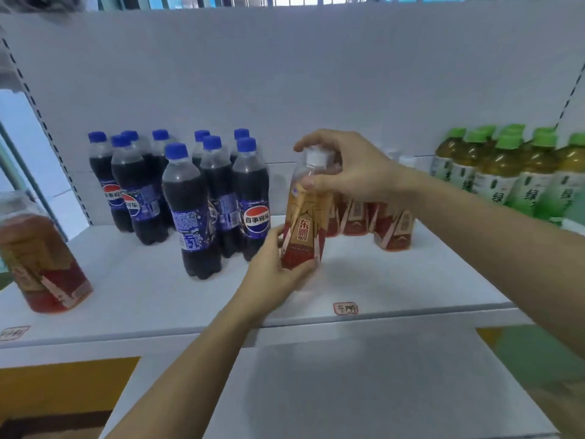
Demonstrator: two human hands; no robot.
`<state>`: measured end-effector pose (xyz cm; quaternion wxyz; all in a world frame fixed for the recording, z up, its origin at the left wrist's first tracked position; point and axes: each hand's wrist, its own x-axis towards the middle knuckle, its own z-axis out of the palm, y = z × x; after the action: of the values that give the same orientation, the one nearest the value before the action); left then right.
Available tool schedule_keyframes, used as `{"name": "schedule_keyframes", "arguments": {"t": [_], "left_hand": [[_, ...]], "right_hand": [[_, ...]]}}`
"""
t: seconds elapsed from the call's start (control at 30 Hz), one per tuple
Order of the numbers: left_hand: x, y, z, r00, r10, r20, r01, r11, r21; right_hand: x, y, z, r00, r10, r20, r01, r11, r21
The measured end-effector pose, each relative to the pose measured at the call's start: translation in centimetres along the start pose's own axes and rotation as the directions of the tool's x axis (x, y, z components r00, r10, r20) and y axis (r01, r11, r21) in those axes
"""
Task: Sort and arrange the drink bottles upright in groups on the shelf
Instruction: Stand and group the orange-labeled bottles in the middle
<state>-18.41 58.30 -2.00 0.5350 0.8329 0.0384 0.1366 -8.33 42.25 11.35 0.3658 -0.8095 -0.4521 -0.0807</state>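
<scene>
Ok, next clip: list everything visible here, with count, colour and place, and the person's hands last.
cola bottles: ten, dark with blue caps, upright, shelf left
green tea bottles: about seven, green caps, upright, shelf right
red-label bottles: several, partly hidden, upright behind the hands
held bottle: one, red-orange label, white cap, above shelf centre
stray bottle: one, red-orange, tilted, shelf far left
shelf: white
price tags: two, front edge
left hand: grips held bottle's base
right hand: grips its neck

Head view, close, down onto shelf (380, 280)
</scene>
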Motion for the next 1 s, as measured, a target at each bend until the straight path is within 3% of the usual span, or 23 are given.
{"name": "schedule_keyframes", "arguments": {"t": [0.07, 0.17, 0.37, 0.63, 0.8, 0.87, 0.9, 0.93, 1.0], "left_hand": [[1.6, 1.3, 1.3, 0.999, -0.035, 0.036, 0.038, 0.997, -0.072], [4.1, 2.2, 4.2, 0.997, -0.051, 0.066, 0.057, 0.993, -0.1], [8.1, 1.4, 9.9, 0.997, -0.065, -0.028, 0.063, 0.994, -0.09], [10.0, 0.8, 11.3, 0.997, -0.065, -0.036, 0.07, 0.984, 0.165], [10.5, 1.3, 11.7, 0.994, -0.107, -0.019, 0.109, 0.979, 0.175], [10.3, 1.2, 11.9, 0.996, -0.087, -0.031, 0.091, 0.98, 0.175], [10.2, 1.0, 12.0, 0.997, -0.07, -0.04, 0.077, 0.98, 0.186], [10.0, 0.7, 12.1, 0.997, -0.051, -0.049, 0.06, 0.977, 0.207], [9.8, 0.4, 12.1, 0.998, -0.016, -0.061, 0.032, 0.966, 0.255]], "right_hand": [[0.3, 1.0, -2.7, 0.998, -0.007, 0.067, 0.009, 1.0, -0.024], [1.1, 2.9, -5.5, 0.986, -0.003, 0.168, 0.038, 0.978, -0.205], [1.9, 7.4, -7.0, 0.964, -0.012, 0.267, 0.133, 0.888, -0.44], [3.7, 11.4, -6.8, 0.94, -0.03, 0.341, 0.189, 0.877, -0.442], [3.7, 12.4, -7.3, 0.937, -0.019, 0.35, 0.168, 0.9, -0.403], [2.8, 12.5, -7.8, 0.96, -0.041, 0.276, 0.142, 0.924, -0.355], [2.0, 12.6, -8.0, 0.981, -0.09, 0.173, 0.138, 0.947, -0.291], [1.1, 12.8, -7.9, 0.988, -0.156, 0.005, 0.154, 0.968, -0.199], [-1.0, 14.1, -7.4, 0.886, -0.202, -0.417, 0.219, 0.976, -0.008]]}}
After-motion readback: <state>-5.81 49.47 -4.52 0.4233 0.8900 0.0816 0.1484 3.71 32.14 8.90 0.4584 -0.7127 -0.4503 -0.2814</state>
